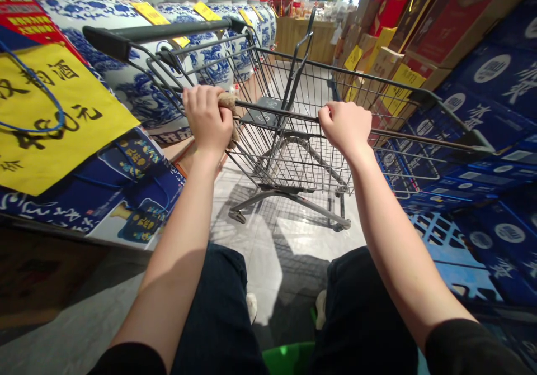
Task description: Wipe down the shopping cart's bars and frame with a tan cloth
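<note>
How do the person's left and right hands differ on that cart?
The left hand holds a brown cloth; the right hand shows none. The left hand is nearer the black handle of the shopping cart; the right hand grips farther along the side rail. Both are curled, backs up.

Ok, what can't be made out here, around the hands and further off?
- Full shape of the brown cloth: head view, partly covered by the left hand.
- Fingertips of the right hand on the cart rail: head view, hidden by the hand itself.
- What the green object is: head view, cut off by the bottom edge.
- Goods on the far counter: head view, too small and blurred.
</note>
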Tool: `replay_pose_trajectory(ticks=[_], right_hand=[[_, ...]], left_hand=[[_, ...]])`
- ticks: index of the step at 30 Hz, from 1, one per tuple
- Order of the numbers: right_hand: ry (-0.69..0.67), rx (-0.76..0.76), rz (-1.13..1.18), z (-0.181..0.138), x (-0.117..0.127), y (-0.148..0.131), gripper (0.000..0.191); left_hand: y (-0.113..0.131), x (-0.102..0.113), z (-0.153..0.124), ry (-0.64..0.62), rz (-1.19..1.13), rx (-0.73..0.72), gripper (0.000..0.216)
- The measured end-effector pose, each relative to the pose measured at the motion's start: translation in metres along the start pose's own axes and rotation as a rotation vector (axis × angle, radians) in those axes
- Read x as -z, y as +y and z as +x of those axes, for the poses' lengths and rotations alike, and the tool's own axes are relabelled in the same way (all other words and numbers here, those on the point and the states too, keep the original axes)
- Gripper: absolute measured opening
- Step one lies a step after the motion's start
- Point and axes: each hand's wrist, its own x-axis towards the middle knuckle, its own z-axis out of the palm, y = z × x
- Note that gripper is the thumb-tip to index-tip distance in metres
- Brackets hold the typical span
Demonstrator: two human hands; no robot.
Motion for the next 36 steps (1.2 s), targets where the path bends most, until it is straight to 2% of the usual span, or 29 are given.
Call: replay_pose_trajectory(ticks=[3, 9, 12, 15, 22, 25, 28, 33, 36], right_hand=[[0.014, 0.008, 0.017, 0.0, -0.001, -0.001, 0.051], [-0.018, -0.015, -0.006, 0.001, 0.001, -0.002, 0.05], [-0.031, -0.024, -0.03, 0.001, 0.002, -0.001, 0.05], [-0.014, -0.018, -0.026, 0.0, 0.001, 0.001, 0.048], [0.011, 0.015, 0.01, 0.0, -0.002, -0.001, 0.049], [0.009, 0.018, 0.013, 0.0, -0.002, -0.004, 0.048], [0.013, 0.018, 0.012, 0.0, -0.002, -0.004, 0.049], [0.016, 0.021, -0.006, 0.0, -0.002, -0.003, 0.051], [-0.004, 0.017, -0.027, 0.0, -0.001, -0.001, 0.05]], left_hand=[[0.015, 0.0, -0.003, -0.001, -0.062, -0.029, 0.056], [0.074, 0.006, -0.005, -0.113, -0.15, -0.234, 0.059], [0.09, 0.007, -0.005, -0.147, -0.179, -0.301, 0.058], [0.081, 0.006, -0.003, -0.105, -0.169, -0.277, 0.056], [0.014, -0.002, -0.005, 0.048, -0.083, -0.067, 0.053], [0.008, -0.009, -0.005, 0.11, -0.05, -0.059, 0.052], [0.033, -0.013, -0.006, 0.093, -0.079, -0.111, 0.05], [0.106, -0.011, -0.01, -0.062, -0.164, -0.235, 0.054], [0.127, -0.009, -0.01, -0.092, -0.17, -0.25, 0.053]])
